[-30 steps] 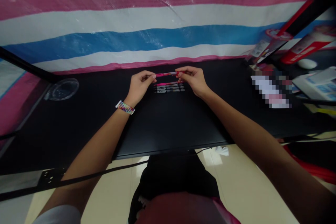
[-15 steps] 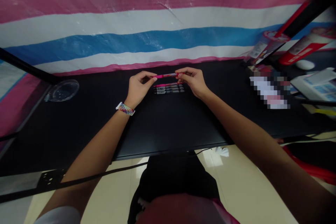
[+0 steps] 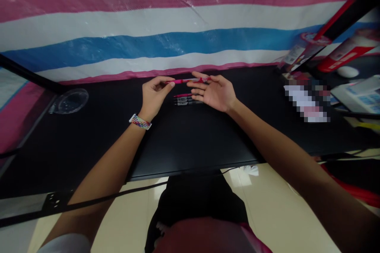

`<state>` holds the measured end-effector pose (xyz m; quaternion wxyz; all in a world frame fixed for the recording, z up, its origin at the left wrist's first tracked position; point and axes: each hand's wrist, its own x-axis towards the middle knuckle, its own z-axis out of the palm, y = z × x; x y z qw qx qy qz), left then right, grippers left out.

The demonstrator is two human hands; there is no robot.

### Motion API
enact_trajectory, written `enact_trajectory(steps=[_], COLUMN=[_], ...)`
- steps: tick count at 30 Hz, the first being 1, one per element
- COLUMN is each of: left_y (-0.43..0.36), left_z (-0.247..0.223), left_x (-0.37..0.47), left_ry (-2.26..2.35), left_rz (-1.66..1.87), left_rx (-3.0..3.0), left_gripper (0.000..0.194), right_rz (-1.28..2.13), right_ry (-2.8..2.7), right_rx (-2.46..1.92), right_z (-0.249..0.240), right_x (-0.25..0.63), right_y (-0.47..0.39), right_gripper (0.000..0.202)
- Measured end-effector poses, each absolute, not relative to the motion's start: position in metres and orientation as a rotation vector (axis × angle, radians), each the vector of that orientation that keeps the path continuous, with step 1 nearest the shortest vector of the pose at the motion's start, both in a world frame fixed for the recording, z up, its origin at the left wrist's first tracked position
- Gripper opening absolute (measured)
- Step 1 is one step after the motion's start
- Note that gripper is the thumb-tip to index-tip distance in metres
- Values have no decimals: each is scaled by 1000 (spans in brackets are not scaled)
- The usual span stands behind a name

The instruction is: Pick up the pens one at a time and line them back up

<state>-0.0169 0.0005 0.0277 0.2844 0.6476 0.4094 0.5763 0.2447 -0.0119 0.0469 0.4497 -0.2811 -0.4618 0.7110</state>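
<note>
My left hand (image 3: 154, 94) pinches the pink end of a pen (image 3: 178, 82) between thumb and fingertips, holding it level above the black table. The pen has a clear middle and a red-pink right end. My right hand (image 3: 215, 91) is turned palm up with its fingers spread. Its thumb and fingers are at the pen's right end; I cannot tell whether the thumb presses on it. Just below, several pens (image 3: 182, 101) lie side by side on the table, a pink one at the back and grey-black ones in front. My right fingertips partly cover their right ends.
A clear plastic lid or dish (image 3: 71, 101) lies on the left of the black table (image 3: 190, 142). To the right are a clear cup (image 3: 303, 51), a red and white canister (image 3: 344, 53), a white round object (image 3: 348, 72) and papers. A striped sheet (image 3: 166, 45) hangs behind.
My right hand has loosened its pinch on the pen's right end and spread its fingers, palm turning up. The left hand keeps its pinch. The pen has risen slightly.
</note>
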Motion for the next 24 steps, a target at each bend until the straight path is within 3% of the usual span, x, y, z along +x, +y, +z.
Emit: enact_trajectory(steps=[11,24], left_y=[-7,-4], left_z=[33,29], left_x=[-10,-11], left_ry=[1097,1111], left_rz=[1555,1554], left_rx=[1731,1733], left_gripper=[37,30], right_rz=[1622,1632], right_ry=[-1161,-1131], right_rx=[-743,-734], right_z=[39,39], right_x=[241,241], right_y=[-9,-11], right_gripper=[65,58])
